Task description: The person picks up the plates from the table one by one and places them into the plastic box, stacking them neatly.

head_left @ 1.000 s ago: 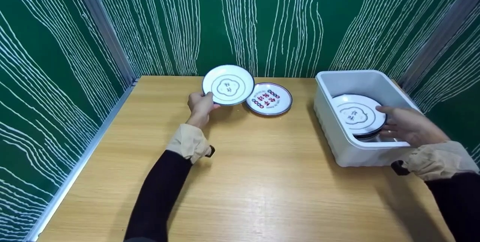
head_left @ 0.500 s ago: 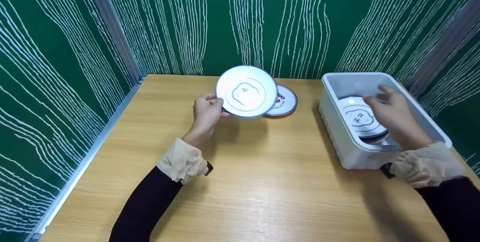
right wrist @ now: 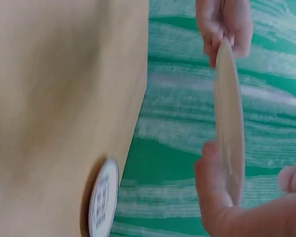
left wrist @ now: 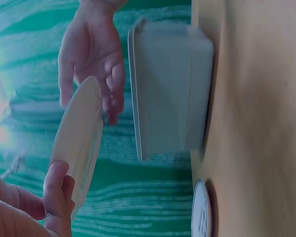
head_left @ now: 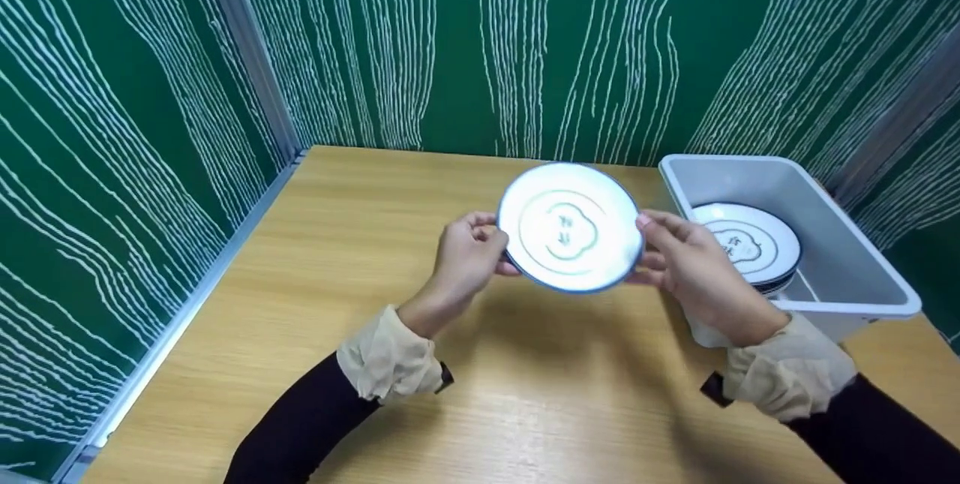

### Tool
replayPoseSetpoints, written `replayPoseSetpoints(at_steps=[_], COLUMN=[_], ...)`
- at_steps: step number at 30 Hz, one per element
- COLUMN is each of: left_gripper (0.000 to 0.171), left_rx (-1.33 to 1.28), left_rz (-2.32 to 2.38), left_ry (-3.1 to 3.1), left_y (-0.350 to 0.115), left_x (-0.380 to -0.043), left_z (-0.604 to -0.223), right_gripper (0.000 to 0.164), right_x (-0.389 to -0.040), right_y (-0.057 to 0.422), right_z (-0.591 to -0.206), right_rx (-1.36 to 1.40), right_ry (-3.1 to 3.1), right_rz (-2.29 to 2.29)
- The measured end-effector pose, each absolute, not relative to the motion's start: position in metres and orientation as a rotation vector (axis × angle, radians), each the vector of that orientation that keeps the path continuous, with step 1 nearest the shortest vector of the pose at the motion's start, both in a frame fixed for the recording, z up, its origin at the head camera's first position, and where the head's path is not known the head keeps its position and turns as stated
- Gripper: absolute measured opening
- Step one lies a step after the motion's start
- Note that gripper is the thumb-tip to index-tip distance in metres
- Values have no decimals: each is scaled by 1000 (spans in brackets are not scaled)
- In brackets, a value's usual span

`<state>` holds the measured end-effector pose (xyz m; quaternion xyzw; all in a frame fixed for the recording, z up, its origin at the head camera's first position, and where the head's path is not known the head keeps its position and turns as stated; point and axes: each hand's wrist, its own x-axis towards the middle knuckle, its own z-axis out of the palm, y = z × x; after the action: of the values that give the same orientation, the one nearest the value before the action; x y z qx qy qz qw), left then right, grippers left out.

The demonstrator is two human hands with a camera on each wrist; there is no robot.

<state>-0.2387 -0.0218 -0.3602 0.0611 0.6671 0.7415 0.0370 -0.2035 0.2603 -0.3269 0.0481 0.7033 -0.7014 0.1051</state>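
Observation:
A white plate with a dark rim and a flower-shaped line drawing (head_left: 570,229) is held up above the table, tilted toward the head camera. My left hand (head_left: 472,255) pinches its left edge, thumb on the face and fingers behind. At the opposite edge is my right hand (head_left: 697,270), its fingers reaching under the plate; in the right wrist view its thumb (right wrist: 292,178) stands apart from the face. A second plate (right wrist: 104,200) lies on the table, hidden in the head view behind the held one.
A pale grey plastic bin (head_left: 840,244) stands at the right of the wooden table (head_left: 360,199), with stacked white plates (head_left: 772,236) inside. Green walls with white wavy lines (head_left: 465,56) enclose the table's back and sides.
My left hand has carried the plate rightward and nearer, covering the red-patterned plate in the head view. My right hand has left the bin and come to the held plate's right edge.

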Motion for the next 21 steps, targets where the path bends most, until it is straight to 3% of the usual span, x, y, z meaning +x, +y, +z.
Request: replayPoseSetpoints(at_steps=[6, 17, 21], left_gripper=[23, 20, 14], left_rx=[221, 333, 333], left_rz=[2316, 2284, 2256], left_ry=[1904, 1778, 1787], left_y=[-17, -11, -14], left_x=[-223, -225, -238], left_z=[-363, -377, -382], right_gripper=[52, 57, 50], right_x=[-194, -183, -182], right_y=[254, 276, 296], right_z=[-332, -336, -333], right_rx=[186, 163, 134], right_ry=[2006, 1884, 1858], right_rz=[-2124, -2274, -2357])
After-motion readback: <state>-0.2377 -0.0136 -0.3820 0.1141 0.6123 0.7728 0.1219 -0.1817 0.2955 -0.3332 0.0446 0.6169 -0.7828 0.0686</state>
